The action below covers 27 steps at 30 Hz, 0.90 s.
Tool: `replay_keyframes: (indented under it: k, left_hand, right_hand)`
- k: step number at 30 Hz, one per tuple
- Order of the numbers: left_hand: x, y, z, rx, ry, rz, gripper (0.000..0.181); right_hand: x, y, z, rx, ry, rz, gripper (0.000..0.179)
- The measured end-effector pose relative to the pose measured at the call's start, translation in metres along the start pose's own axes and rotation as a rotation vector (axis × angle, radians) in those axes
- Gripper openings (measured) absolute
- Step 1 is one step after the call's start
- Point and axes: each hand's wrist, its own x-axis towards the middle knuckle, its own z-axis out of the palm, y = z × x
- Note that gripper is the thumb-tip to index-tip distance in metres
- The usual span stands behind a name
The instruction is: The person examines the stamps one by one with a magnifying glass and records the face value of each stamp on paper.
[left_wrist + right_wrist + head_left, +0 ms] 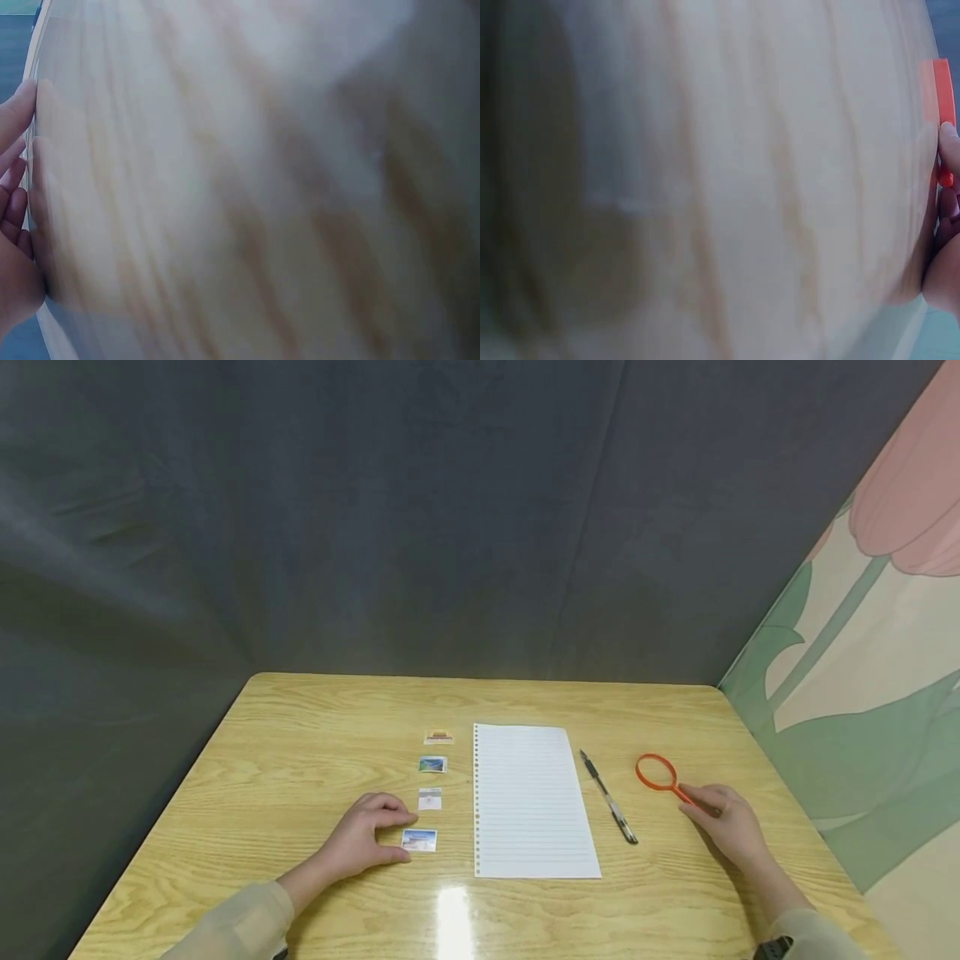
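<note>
My left hand (365,833) rests on the table beside the nearest stamp (419,840), a blue and white one. Its thumb lies by the stamp's lower left corner and its fingers reach just above the upper left, a gap between them. In the left wrist view, part of the left hand (13,195) shows at the left edge. On the right side, my right hand (723,822) pinches the handle of a red magnifying glass (674,784), whose round frame points away to the left. The right wrist view catches the red magnifying glass (944,94) and fingers at its edge.
Further stamps stand in a column: a grey-white one (430,799), a green-blue one (432,765) and a yellowish one (438,737). Right of them lie a lined punched sheet (532,802) and a black pen (609,797). A dark curtain (450,527) hangs behind the wooden table (300,718).
</note>
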Motion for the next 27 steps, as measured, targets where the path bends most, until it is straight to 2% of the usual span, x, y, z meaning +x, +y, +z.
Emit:
replay_keyframes:
  k: [15, 19, 27]
  left_hand:
    - [0.0013, 0.0020, 0.0002, 0.012, 0.021, -0.007, 0.047]
    - [0.0016, 0.0027, -0.0004, 0.002, 0.023, -0.007, 0.045]
    - [0.0018, 0.0037, -0.0012, -0.017, 0.020, -0.016, 0.041]
  right_hand:
    - [0.0003, -0.0049, 0.0011, -0.029, -0.012, 0.094, 0.029]
    - [0.0007, -0.0065, 0.0002, -0.007, -0.023, 0.126, 0.029]
    - [0.0021, -0.0097, -0.0035, 0.005, -0.024, 0.135, 0.025]
